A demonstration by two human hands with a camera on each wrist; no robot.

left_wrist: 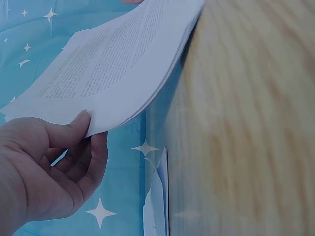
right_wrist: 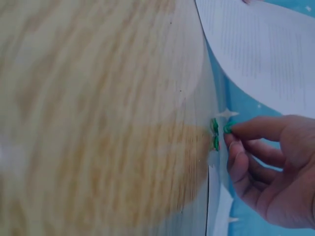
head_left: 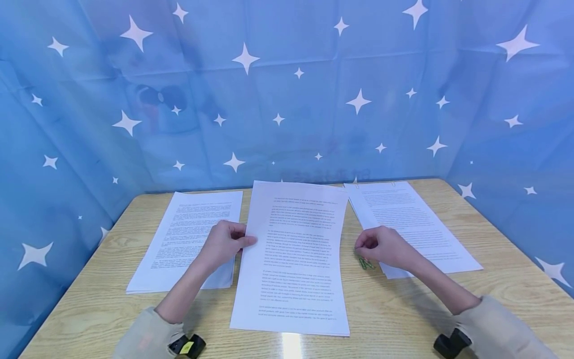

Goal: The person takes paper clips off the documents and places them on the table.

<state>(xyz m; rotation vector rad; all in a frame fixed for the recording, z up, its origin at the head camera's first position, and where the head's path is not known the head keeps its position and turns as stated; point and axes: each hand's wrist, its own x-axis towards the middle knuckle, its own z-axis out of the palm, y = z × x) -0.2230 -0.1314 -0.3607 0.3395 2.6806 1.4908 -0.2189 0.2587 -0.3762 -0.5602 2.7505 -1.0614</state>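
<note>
My left hand (head_left: 226, 244) pinches the left edge of a thin stack of printed sheets (head_left: 296, 259) between thumb and fingers. The stack is held up at a tilt over the table, and its layered edges show in the left wrist view. My right hand (head_left: 385, 247) is to the right of these sheets. Between its thumb and index fingertip it pinches a small green paper clip (right_wrist: 229, 128), seen in the right wrist view. Several more green paper clips (head_left: 366, 263) lie on the table just below the right fingertips.
Another pile of printed paper (head_left: 193, 239) lies at the left, partly behind my left hand. At the right lies a further pile (head_left: 417, 224) with small clips on its top edge, under my right forearm. A blue star-patterned curtain (head_left: 287, 89) hangs behind the wooden table (head_left: 506, 309).
</note>
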